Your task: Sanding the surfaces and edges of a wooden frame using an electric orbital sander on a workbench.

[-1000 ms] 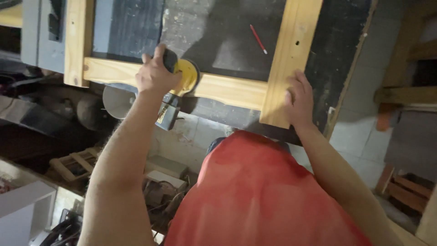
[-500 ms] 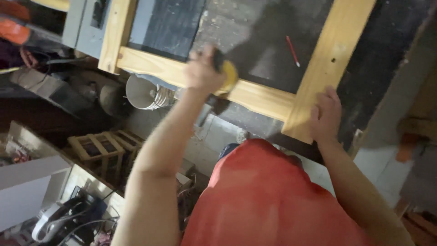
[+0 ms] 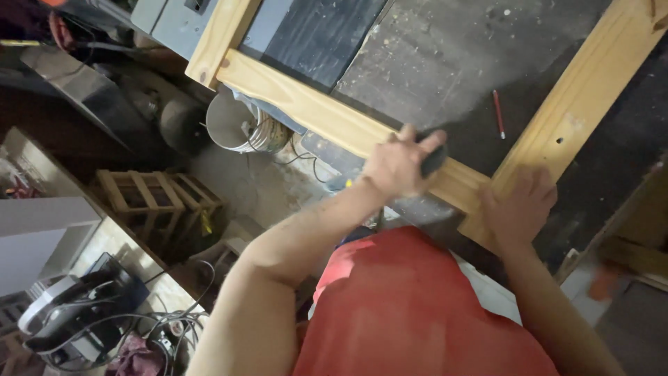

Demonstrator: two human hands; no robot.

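Your left hand (image 3: 398,165) wraps tight around a dark sander (image 3: 433,161) and presses it on the near rail of the wooden frame (image 3: 313,104). The frame lies flat on a dusty dark workbench (image 3: 445,63). Your right hand (image 3: 518,209) lies flat and spread out on the frame's near right corner, where the near rail meets the right one. It holds nothing. A red pencil (image 3: 499,113) lies on the workbench inside the frame, near the right rail. Down on the floor to the left stand a white bucket (image 3: 233,124) and a small wooden stool (image 3: 156,202).
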